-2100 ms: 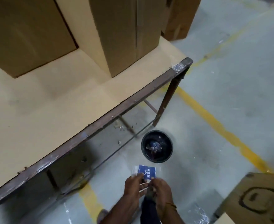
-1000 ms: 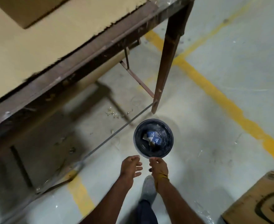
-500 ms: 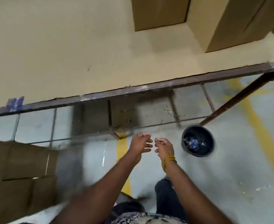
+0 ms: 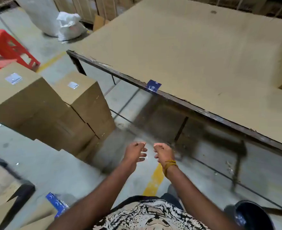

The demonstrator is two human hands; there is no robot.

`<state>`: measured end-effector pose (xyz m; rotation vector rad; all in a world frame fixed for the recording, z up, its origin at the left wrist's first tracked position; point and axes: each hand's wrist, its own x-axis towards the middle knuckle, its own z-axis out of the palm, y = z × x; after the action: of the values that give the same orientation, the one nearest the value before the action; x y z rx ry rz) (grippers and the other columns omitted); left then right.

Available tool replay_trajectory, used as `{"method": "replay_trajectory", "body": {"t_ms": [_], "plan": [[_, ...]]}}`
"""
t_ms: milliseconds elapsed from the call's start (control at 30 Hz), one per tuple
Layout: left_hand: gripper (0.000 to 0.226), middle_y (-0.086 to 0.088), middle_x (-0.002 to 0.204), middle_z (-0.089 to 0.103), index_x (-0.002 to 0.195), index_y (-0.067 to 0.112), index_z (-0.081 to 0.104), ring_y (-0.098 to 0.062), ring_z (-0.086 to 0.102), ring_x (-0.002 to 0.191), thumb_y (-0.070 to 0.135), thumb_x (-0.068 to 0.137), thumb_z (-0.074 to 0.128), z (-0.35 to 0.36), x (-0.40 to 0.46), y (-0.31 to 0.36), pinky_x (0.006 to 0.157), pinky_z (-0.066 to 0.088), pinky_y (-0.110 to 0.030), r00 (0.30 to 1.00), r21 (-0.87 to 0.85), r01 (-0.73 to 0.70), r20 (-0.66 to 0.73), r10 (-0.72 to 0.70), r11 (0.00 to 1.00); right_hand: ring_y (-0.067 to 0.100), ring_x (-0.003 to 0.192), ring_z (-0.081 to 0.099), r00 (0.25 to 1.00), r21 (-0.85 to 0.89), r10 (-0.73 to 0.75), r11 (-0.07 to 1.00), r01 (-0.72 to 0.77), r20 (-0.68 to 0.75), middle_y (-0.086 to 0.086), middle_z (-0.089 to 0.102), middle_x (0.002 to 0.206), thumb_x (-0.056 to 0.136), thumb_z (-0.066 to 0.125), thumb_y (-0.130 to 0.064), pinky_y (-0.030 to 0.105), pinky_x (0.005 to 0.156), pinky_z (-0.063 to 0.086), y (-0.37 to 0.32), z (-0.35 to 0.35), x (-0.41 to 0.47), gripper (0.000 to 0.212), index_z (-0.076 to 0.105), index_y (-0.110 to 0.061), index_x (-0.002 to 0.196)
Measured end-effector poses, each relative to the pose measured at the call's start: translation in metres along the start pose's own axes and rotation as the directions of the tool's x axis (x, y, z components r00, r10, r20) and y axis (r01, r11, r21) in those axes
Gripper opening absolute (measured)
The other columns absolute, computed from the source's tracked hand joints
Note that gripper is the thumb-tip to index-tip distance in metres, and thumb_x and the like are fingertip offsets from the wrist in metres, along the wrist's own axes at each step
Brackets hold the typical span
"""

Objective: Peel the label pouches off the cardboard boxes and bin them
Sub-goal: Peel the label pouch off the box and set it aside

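Label pouches (image 4: 13,78) sit on two cardboard boxes (image 4: 80,98) at the left – one more hangs off the worktop (image 4: 186,47) edge. Both hands (image 4: 136,152) hold nothing, fingers loosely curled.

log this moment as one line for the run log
hands: left empty, right empty | bin lower right | pouch on table edge

Two hands, left (image 4: 135,153) and right (image 4: 163,154). One bench (image 4: 186,47). One black bin (image 4: 253,216) near right. Two stacked cardboard boxes on the left bear label pouches, one (image 4: 13,78) and another (image 4: 73,85). One blue pouch (image 4: 153,86) on the bench edge. One red stool (image 4: 5,47) far left.
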<state>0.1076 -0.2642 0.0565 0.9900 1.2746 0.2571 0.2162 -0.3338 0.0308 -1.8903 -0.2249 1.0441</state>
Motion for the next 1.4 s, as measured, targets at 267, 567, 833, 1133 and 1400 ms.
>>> {"method": "replay_trajectory", "body": {"t_ms": [267, 567, 833, 1133, 1400], "plan": [[0.009, -0.008, 0.082, 0.062, 0.095, 0.015, 0.065, -0.017, 0.055, 0.061, 0.021, 0.098, 0.059, -0.092, 0.044, 0.051, 0.053, 0.042, -0.024, 0.966, -0.205, -0.099, -0.254, 0.045, 0.974, 0.014, 0.054, 0.052, 0.974, -0.112, -0.111, 0.985, 0.135, 0.198, -0.002, 0.060, 0.071, 0.091, 0.064, -0.014, 0.018, 0.043, 0.037, -0.081, 0.108, 0.042, 0.016, 0.066, -0.021, 0.077], [0.016, -0.004, 0.079, 0.062, 0.101, 0.015, 0.070, -0.013, 0.051, 0.064, 0.013, 0.101, 0.055, -0.187, 0.101, 0.158, 0.056, 0.040, -0.025, 0.816, -0.222, -0.316, -0.560, 0.145, 0.923, 0.016, 0.065, 0.059, 0.834, -0.162, -0.260, 0.911, 0.378, 0.486, -0.001, 0.069, 0.082, 0.091, 0.065, -0.017, 0.020, 0.054, 0.045, -0.209, 0.234, 0.100, 0.014, 0.068, -0.024, 0.080], [0.013, 0.009, 0.103, 0.071, 0.101, 0.033, 0.069, -0.012, 0.066, 0.097, 0.025, 0.097, 0.061, -0.281, 0.105, 0.225, 0.089, 0.058, -0.043, 0.573, -0.019, -0.399, -0.786, 0.233, 0.917, 0.015, 0.089, 0.064, 0.639, -0.050, -0.353, 0.850, 0.524, 0.684, -0.003, 0.070, 0.097, 0.094, 0.065, -0.020, 0.037, 0.086, 0.057, -0.294, 0.344, 0.099, 0.006, 0.069, -0.022, 0.097], [0.015, 0.014, 0.096, 0.066, 0.105, 0.027, 0.071, -0.002, 0.062, 0.088, 0.023, 0.095, 0.060, -0.408, 0.099, 0.259, 0.077, 0.054, -0.030, 0.275, 0.272, -0.338, -0.887, 0.371, 0.901, 0.009, 0.089, 0.061, 0.507, -0.003, -0.554, 0.673, 0.739, 0.661, -0.007, 0.064, 0.097, 0.089, 0.062, -0.018, 0.019, 0.079, 0.049, -0.337, 0.453, 0.072, 0.014, 0.070, -0.023, 0.100], [0.042, -0.010, 0.148, 0.042, 0.130, 0.031, 0.059, -0.031, 0.033, 0.141, 0.044, 0.091, 0.061, -0.526, 0.118, 0.232, 0.115, 0.017, -0.056, 0.344, 0.364, 0.210, -0.896, 0.280, 0.907, 0.017, 0.115, 0.056, 0.521, -0.269, -0.512, 0.487, 0.831, 0.683, 0.001, 0.050, 0.129, 0.090, 0.061, -0.029, 0.035, 0.096, 0.045, -0.352, 0.533, 0.071, 0.033, 0.058, -0.029, 0.123]]}}
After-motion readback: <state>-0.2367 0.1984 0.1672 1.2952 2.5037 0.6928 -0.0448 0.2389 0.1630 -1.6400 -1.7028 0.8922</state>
